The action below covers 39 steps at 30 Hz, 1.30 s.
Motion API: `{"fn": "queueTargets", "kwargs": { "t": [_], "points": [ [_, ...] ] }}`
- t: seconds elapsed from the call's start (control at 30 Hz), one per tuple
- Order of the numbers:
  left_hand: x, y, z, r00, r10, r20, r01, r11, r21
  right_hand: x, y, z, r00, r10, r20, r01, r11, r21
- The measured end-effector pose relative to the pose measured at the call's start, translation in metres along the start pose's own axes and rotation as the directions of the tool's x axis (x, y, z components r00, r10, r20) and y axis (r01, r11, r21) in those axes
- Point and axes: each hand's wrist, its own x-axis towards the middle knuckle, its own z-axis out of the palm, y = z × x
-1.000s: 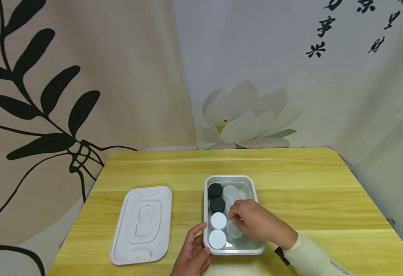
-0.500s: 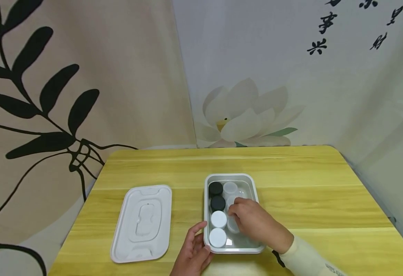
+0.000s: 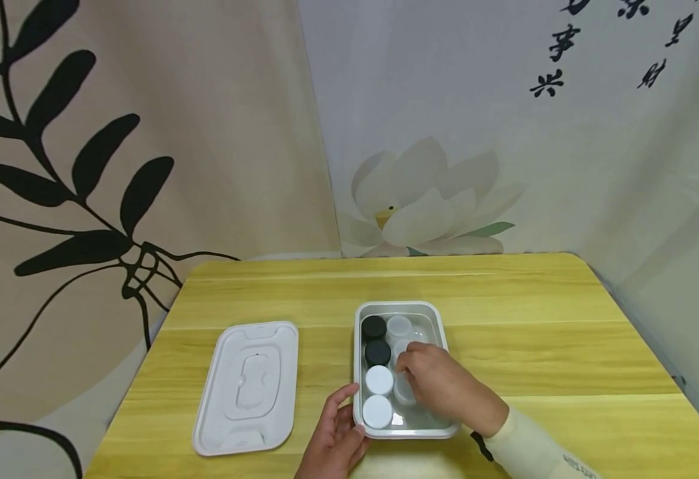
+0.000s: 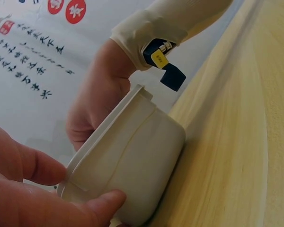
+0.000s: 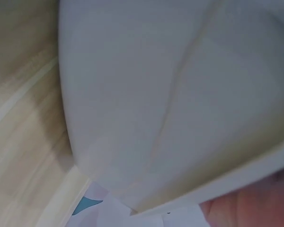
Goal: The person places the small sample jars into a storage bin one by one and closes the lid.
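In the head view a white plastic box (image 3: 427, 322) holds two columns of small round-topped jars. Its left column has two black tops, including a black-topped jar (image 3: 377, 352), then two white ones, including a white-topped jar (image 3: 377, 412). Paler, translucent jars (image 3: 399, 326) form the second column. My right hand (image 3: 436, 376) reaches over the right rim, its curled fingers on the translucent jar nearest the front (image 3: 404, 391); the fingertips are partly hidden. With thumb and forefinger, my left hand (image 3: 334, 436) grips the box's front-left corner; the left wrist view shows the thumb (image 4: 106, 203) against the outer wall.
A white lid (image 3: 247, 392) lies flat on the wooden table (image 3: 535, 319), left of the box. Behind the table's far edge hangs a printed curtain (image 3: 253, 133). The right wrist view is mostly filled by the box's outer wall (image 5: 118, 94).
Over the last second my right hand has shifted slightly, and the front translucent jar has slid a little away from me toward the others. My left hand has stayed at the corner.
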Motion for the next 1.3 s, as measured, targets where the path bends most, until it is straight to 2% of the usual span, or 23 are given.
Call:
{"fn": "queueTargets", "kwargs": {
  "t": [0.23,0.3,0.4,0.5,0.63,0.7,0.8,0.97,1.03,1.1,1.17,1.27,1.3],
  "points": [
    [0.000,0.002,-0.003,1.000,0.009,0.018,-0.009,1.000,0.009,0.003,0.000,-0.008,1.000,0.006,-0.023,-0.006,1.000,0.012],
    [-0.001,0.005,-0.004,1.000,0.016,-0.002,-0.016,0.999,0.042,0.004,-0.002,-0.012,0.999,0.020,-0.026,-0.019,0.999,0.047],
    [-0.003,0.009,-0.009,0.995,0.063,-0.083,-0.052,0.990,0.133,0.006,-0.008,-0.020,0.998,0.070,-0.007,-0.068,0.987,0.147],
    [-0.007,0.015,-0.015,0.977,0.111,-0.183,-0.072,0.975,0.209,0.007,-0.018,-0.026,0.994,0.113,-0.004,-0.108,0.963,0.248],
    [-0.014,0.028,-0.029,0.954,0.130,-0.271,-0.066,0.970,0.234,0.010,-0.037,-0.030,0.987,0.161,0.007,-0.152,0.911,0.384],
    [-0.018,0.036,-0.040,0.941,0.121,-0.317,-0.046,0.971,0.235,0.012,-0.049,-0.029,0.986,0.168,0.021,-0.158,0.870,0.467],
    [-0.023,0.047,-0.058,0.916,0.098,-0.388,-0.016,0.978,0.209,0.015,-0.068,-0.024,0.985,0.161,0.060,-0.164,0.782,0.601],
    [-0.030,0.060,-0.085,0.871,0.075,-0.485,-0.005,0.990,0.144,0.025,-0.100,-0.010,0.980,0.152,0.132,-0.197,0.584,0.788],
    [-0.034,0.064,-0.096,0.855,0.067,-0.515,-0.003,0.992,0.124,0.031,-0.111,-0.002,0.976,0.160,0.147,-0.210,0.520,0.828],
    [-0.039,0.068,-0.109,0.841,0.057,-0.538,0.002,0.994,0.109,0.036,-0.121,0.007,0.969,0.182,0.166,-0.234,0.472,0.850],
    [-0.046,0.073,-0.123,0.818,0.038,-0.573,0.017,0.996,0.090,0.040,-0.131,0.019,0.964,0.203,0.172,-0.247,0.437,0.865],
    [-0.056,0.078,-0.147,0.772,0.019,-0.635,0.069,0.991,0.115,0.042,-0.145,0.040,0.955,0.235,0.182,-0.265,0.390,0.882],
    [-0.060,0.079,-0.155,0.750,0.015,-0.662,0.093,0.987,0.128,0.042,-0.149,0.047,0.952,0.243,0.184,-0.268,0.376,0.887]
  ]
}}
